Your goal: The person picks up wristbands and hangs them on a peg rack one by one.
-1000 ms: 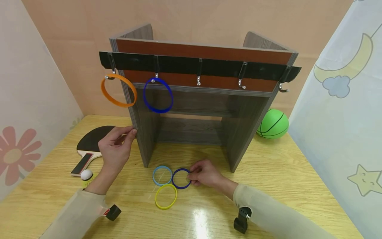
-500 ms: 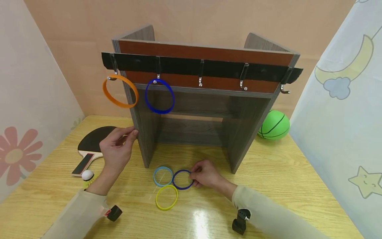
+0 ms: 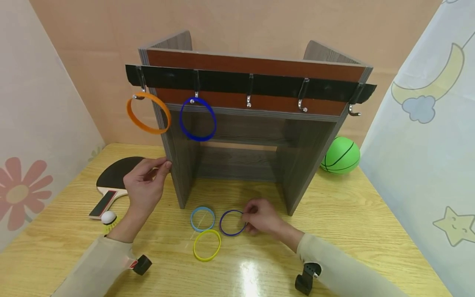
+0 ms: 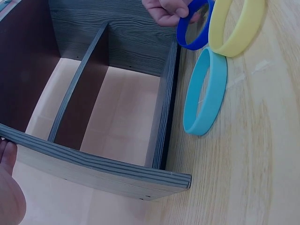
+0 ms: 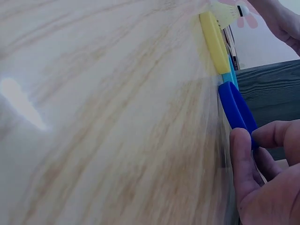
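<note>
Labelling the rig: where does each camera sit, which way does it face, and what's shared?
Head: worn on the head, facing forward and down at the shelf unit; left hand, right hand, both sleeves show.
Left wrist: worn there, facing across the shelf unit's interior; left hand at left edge, right hand at top.
Right wrist: worn there, looking low across the tabletop; right hand lower right, left hand upper right.
Both wrist views share: yellow wristband, held blue wristband.

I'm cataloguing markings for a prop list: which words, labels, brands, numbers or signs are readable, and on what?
No text can be read in any view.
Shuttlecock: tiny marks, too small to read.
Paddle handle: no lettering distinguishable.
Pinched blue ring, yellow ring, light blue ring: no lettering shows.
</note>
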A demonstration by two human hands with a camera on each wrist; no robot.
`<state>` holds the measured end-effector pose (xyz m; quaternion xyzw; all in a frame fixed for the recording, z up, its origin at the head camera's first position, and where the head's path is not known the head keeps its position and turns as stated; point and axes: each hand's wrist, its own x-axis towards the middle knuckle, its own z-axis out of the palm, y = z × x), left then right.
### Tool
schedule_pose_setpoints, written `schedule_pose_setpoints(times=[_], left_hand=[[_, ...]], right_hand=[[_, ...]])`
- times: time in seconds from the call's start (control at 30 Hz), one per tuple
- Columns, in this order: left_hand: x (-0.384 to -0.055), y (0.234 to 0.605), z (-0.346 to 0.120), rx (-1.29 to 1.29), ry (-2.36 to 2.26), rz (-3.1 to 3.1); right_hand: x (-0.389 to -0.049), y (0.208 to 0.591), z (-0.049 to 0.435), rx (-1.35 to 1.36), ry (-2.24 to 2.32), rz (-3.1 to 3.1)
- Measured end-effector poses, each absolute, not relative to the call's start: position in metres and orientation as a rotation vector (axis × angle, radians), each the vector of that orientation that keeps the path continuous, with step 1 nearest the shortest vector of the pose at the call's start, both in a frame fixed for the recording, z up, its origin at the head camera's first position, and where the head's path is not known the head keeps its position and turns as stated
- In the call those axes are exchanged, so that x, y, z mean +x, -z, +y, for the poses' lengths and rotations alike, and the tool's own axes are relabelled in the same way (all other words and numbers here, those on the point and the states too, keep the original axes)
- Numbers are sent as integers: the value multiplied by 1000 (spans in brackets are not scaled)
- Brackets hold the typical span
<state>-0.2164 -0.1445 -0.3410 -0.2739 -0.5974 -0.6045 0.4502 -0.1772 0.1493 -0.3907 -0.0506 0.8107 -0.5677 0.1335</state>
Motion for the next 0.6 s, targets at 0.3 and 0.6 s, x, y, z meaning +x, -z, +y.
schedule_pose_setpoints(times=[0.3, 0.6], left_hand=[[-216, 341, -144, -674, 1490, -1475], [-216, 341, -144, -666, 1480, -1485]], right_hand=[[-174, 385, 159, -157, 1791, 2207], [-172, 384, 166, -149, 1829, 2171]])
